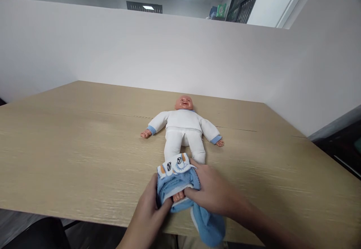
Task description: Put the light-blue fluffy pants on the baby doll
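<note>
A baby doll (184, 119) lies on its back, head away from me, in a white top with blue cuffs. Its legs point toward me. Blue doll trousers (177, 181) of fluffy cloth, with a white animal-face patch, are bunched around its lower legs. Toes of one doll foot (178, 196) show in a white-edged opening; the other foot is hidden. My left hand (152, 207) grips the cloth from the left, thumb at the opening. My right hand (208, 189) holds its right side, thumb by the toes. One trouser leg hangs near the table's front edge.
The wooden table (84, 147) has narrow seams across it. A white partition (169, 49) rises along its back, and a white wall (318, 68) stands at the right. A dark chair part (42, 234) is below the front edge at lower left.
</note>
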The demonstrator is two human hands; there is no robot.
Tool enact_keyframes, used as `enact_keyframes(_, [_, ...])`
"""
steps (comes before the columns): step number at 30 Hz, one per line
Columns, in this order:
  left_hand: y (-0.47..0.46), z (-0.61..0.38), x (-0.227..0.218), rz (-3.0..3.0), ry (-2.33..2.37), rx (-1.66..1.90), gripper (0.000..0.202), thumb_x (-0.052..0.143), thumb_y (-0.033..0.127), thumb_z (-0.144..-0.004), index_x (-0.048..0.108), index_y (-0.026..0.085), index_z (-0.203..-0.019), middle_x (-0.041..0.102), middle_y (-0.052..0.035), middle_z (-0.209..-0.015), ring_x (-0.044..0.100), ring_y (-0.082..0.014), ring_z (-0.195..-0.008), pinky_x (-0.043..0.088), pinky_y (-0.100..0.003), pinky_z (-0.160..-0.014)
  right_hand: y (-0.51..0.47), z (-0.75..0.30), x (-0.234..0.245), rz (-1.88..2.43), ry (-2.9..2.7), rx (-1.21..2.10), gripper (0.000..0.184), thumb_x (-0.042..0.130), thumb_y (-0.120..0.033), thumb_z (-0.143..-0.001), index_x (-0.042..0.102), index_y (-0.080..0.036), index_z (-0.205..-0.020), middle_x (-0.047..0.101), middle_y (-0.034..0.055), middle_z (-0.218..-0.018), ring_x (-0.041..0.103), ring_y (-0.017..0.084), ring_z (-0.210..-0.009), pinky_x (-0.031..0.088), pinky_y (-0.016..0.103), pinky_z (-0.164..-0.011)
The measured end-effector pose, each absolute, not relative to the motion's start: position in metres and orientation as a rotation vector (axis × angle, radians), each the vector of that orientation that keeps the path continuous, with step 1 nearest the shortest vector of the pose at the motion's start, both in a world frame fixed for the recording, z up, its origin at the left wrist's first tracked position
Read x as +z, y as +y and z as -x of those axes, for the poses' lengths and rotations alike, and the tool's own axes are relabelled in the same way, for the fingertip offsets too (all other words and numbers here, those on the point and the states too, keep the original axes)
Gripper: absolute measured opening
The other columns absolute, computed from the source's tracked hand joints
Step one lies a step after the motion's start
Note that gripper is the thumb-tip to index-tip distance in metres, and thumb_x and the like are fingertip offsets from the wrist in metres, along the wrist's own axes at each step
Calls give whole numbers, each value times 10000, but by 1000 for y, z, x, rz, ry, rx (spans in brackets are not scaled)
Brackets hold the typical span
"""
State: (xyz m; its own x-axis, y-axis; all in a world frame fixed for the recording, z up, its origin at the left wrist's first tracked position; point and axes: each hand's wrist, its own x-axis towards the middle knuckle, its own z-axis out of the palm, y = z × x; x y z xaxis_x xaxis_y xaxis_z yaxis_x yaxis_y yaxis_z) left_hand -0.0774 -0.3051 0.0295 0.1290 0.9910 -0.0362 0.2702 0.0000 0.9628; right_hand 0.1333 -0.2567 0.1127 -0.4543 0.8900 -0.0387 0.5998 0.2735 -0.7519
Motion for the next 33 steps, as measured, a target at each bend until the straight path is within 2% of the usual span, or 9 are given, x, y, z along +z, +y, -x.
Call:
enact_keyframes(4, [-300, 80, 32, -1411, 1231, 1131, 406, 591, 400, -1053, 445, 231, -1393, 632, -116, -1392, 611, -290, -1309, 475, -431, -1131, -248, -140, 111, 1258, -2086, 1105, 479, 711, -148, -764, 685, -233, -1235, 797, 32, -1123, 724, 247, -938, 540, 336, -836])
enact_keyframes(10, [-276, 84, 40, -1540, 1185, 1224, 261, 580, 334, -1070, 519, 212, -1293, 662, -79, -1255, 619, -241, -1187, 491, -362, -1044, -227, -149, 108, 1086, -2094, 1062, 304, 768, -126, -725, 689, -200, -1009, 756, -6, -990, 647, 199, -855, 492, 303, -770])
enact_keyframes(13, [-263, 91, 42, -1558, 1178, 1190, 194, 570, 301, -1062, 569, 200, -1228, 682, -69, -1197, 637, -237, -1119, 498, -356, -1002, -216, -152, 105, 1061, -2130, 1036, 272, 838, -155, -703, 659, -198, -904, 699, -38, -872, 588, 163, -766, 447, 279, -695])
enact_keyframes(16, [-252, 100, 44, -1595, 1188, 1167, 186, 551, 298, -1069, 583, 195, -1221, 679, -73, -1219, 631, -238, -1127, 488, -356, -1012, -205, -155, 99, 1028, -2156, 1005, 316, 917, -245, -710, 668, -188, -895, 698, -18, -889, 606, 182, -797, 455, 298, -722])
enact_keyframes(20, [-244, 112, 50, -1612, 1156, 1066, 277, 551, 389, -1096, 556, 214, -1311, 652, -81, -1333, 603, -254, -1229, 465, -361, -1068, -195, -163, 92, 928, -2077, 1171, 586, 966, -374, -752, 683, -225, -1243, 731, 30, -1185, 659, 264, -1074, 510, 361, -950])
enact_keyframes(22, [-243, 117, 55, -1603, 1114, 1007, 327, 573, 438, -1092, 542, 232, -1344, 631, -82, -1391, 586, -268, -1282, 455, -374, -1103, -194, -171, 88, 911, -2022, 1222, 603, 942, -403, -800, 646, -256, -1304, 692, 30, -1231, 638, 262, -1122, 505, 366, -996])
enact_keyframes(27, [-245, 128, 63, -1583, 1058, 856, 514, 678, 467, -1044, 448, 305, -1475, 517, -89, -1572, 467, -310, -1488, 390, -435, -1239, -196, -188, 76, 873, -1958, 1329, 310, 767, -463, -974, 633, -235, -1137, 577, 19, -1083, 590, 216, -1037, 493, 339, -938])
enact_keyframes(31, [-245, 137, 55, -1498, 951, 755, 854, 758, 476, -990, 223, 394, -1650, 362, -83, -1718, 349, -336, -1599, 349, -470, -1292, -197, -196, 66, 878, -1974, 1388, 337, 717, -526, -995, 607, -226, -1100, 552, 8, -1035, 568, 203, -993, 474, 329, -919])
enact_keyframes(33, [-241, 140, 52, -1434, 900, 762, 881, 722, 533, -999, 180, 402, -1681, 306, -83, -1753, 360, -348, -1589, 368, -493, -1280, -198, -200, 64, 907, -2017, 1350, 353, 679, -560, -1009, 595, -230, -1105, 549, 7, -1024, 552, 204, -977, 459, 326, -901])
